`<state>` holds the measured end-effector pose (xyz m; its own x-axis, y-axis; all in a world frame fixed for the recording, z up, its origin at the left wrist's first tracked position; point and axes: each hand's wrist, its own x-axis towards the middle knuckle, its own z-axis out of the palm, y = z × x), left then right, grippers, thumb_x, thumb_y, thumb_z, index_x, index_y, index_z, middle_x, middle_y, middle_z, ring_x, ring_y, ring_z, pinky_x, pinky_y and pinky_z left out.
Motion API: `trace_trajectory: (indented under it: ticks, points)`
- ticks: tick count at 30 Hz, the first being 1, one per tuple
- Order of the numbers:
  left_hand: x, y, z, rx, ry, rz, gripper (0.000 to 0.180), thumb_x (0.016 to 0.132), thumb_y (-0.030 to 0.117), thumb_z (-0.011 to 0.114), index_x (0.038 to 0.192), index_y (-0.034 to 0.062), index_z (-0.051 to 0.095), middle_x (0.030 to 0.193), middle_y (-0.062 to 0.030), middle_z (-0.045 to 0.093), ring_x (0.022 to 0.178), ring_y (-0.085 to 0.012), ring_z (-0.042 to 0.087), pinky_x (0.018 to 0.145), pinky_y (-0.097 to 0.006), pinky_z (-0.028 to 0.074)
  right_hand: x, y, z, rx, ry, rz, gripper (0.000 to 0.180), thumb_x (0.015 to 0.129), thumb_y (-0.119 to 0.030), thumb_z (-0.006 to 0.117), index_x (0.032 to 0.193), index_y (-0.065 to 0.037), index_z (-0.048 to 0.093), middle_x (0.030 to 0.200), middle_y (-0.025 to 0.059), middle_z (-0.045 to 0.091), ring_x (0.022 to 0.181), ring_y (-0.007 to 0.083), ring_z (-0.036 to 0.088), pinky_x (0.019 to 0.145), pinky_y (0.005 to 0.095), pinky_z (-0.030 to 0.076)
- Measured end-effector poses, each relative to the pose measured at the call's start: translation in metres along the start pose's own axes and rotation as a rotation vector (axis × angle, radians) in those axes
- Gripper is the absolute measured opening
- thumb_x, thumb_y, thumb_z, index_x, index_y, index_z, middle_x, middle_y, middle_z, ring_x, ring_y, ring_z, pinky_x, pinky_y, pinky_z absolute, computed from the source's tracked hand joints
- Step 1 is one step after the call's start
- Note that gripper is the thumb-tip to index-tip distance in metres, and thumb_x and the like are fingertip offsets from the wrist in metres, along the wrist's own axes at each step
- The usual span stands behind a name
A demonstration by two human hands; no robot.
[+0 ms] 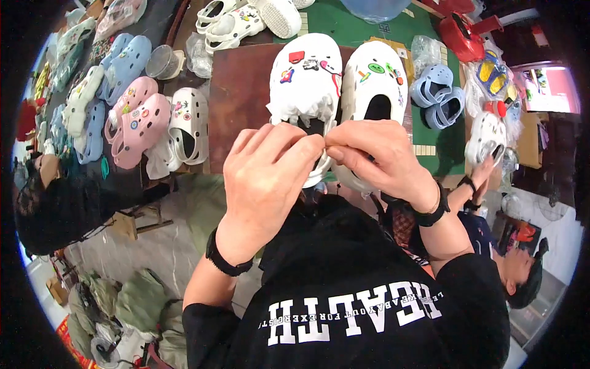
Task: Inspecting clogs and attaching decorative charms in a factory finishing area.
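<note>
Two white clogs with colourful charms stand side by side in front of me, toes pointing away. Crumpled white material (301, 111) bulges from the opening of the left clog (305, 79). My left hand (264, 175) is closed over that clog's near end. From the other side my right hand (381, 157) reaches in, thumb and forefinger pinched, below the right clog (372, 58). The fingertips of both hands meet at the inner rim of the left clog. Whatever they pinch there is too small and covered to make out.
The clogs rest over a brown board (239, 104) on a green tabletop (332, 24). Pink clogs (141, 132) and other pale clogs stand left, blue clogs (439, 95) right. A co-worker's hand (482, 175) touches a white clog (485, 135) at far right.
</note>
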<state>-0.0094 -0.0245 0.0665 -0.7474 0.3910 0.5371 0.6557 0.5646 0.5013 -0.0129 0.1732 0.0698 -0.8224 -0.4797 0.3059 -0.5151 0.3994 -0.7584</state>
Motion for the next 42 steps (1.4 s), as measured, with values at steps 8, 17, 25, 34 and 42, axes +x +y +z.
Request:
trace_trajectory:
  ticks: [8, 17, 25, 34, 42]
  points:
    - [0.000, 0.025, 0.015, 0.105, 0.045, -0.075, 0.018, 0.072, 0.004, 0.070, 0.089, 0.0085, 0.066, 0.082, -0.0012, 0.060, 0.074, -0.0198, 0.057, 0.068, -0.033, 0.041, -0.011, 0.014, -0.004, 0.119, 0.012, -0.003, 0.010, 0.091, -0.015, 0.062, 0.091, -0.005, 0.059, 0.070, 0.0129, 0.058, 0.066, 0.0315, 0.061, 0.057, 0.0380, 0.045]
    - [0.012, 0.048, 0.023, 0.262, 0.124, -0.153, 0.016, 0.074, 0.006, 0.073, 0.088, 0.0091, 0.067, 0.083, -0.0012, 0.062, 0.082, -0.0204, 0.057, 0.086, -0.034, 0.039, -0.010, 0.020, -0.015, 0.058, 0.167, -0.167, 0.010, 0.090, -0.017, 0.063, 0.089, -0.007, 0.060, 0.071, 0.0102, 0.058, 0.065, 0.0285, 0.061, 0.056, 0.0369, 0.046]
    - [0.017, 0.042, 0.020, -0.100, 0.134, -0.350, 0.013, 0.076, 0.002, 0.073, 0.085, 0.0052, 0.064, 0.076, -0.0036, 0.062, 0.073, -0.0211, 0.059, 0.084, -0.035, 0.044, -0.007, 0.017, -0.018, 0.011, 0.229, -0.142, 0.009, 0.088, -0.016, 0.066, 0.090, -0.008, 0.063, 0.072, 0.0084, 0.061, 0.064, 0.0249, 0.062, 0.055, 0.0344, 0.046]
    - [0.033, 0.018, 0.009, -0.164, 0.025, -0.139, 0.009, 0.081, -0.005, 0.067, 0.086, -0.0008, 0.061, 0.082, -0.0065, 0.061, 0.075, -0.0167, 0.057, 0.065, -0.027, 0.046, -0.001, 0.000, -0.020, 0.034, 0.279, 0.028, 0.011, 0.086, -0.009, 0.069, 0.095, -0.005, 0.064, 0.076, 0.0064, 0.063, 0.062, 0.0179, 0.060, 0.055, 0.0282, 0.045]
    - [0.036, 0.005, 0.016, -0.283, -0.014, -0.126, 0.013, 0.077, 0.001, 0.073, 0.085, 0.0047, 0.063, 0.081, -0.0038, 0.063, 0.078, -0.0225, 0.060, 0.084, -0.037, 0.045, -0.002, 0.003, -0.015, -0.034, 0.293, 0.010, 0.011, 0.084, -0.006, 0.071, 0.094, -0.003, 0.066, 0.077, 0.0067, 0.065, 0.060, 0.0159, 0.059, 0.053, 0.0265, 0.044]
